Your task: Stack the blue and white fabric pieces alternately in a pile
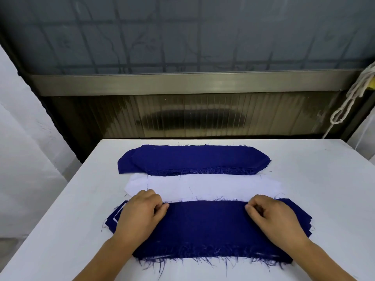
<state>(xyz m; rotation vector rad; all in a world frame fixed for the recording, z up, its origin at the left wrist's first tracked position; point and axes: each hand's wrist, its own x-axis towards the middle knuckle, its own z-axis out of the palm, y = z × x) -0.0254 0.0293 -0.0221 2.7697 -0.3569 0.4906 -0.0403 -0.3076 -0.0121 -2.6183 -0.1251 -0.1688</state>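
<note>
White table [304, 179] | left hand [140, 213], right hand [274, 216] each pinching top blue piece [205, 226] of near pile

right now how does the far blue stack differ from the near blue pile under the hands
The far blue stack lies untouched at the back of the table; the near blue pile has the left hand and right hand resting on it, fingers curled at its far edge. The far stack shows only blue; the near pile shows white edges at its left end. Both are dark blue, frayed, with angled ends.
</note>
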